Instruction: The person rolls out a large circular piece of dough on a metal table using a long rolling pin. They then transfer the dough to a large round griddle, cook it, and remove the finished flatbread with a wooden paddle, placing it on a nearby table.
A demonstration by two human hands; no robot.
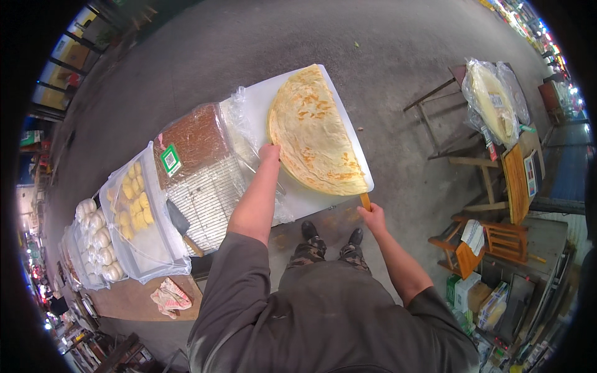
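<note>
A large browned flatbread, folded into a half-round, lies on a white board before me. My left hand is closed at its curved left edge; the fingertips are partly hidden. With my right hand I grip a flat wooden stick at the board's near right corner. The stick's far end runs out of sight at the flatbread's lower tip. A thin metal rod shows beside my left forearm, and crumpled clear plastic film lies along the board's left side.
Left of the board are a wire rack, a cleaver, a plastic-covered tray of yellow buns and bagged white buns. A cloth lies nearer. To the right stand a table with plastic-wrapped flatbread and a wooden chair.
</note>
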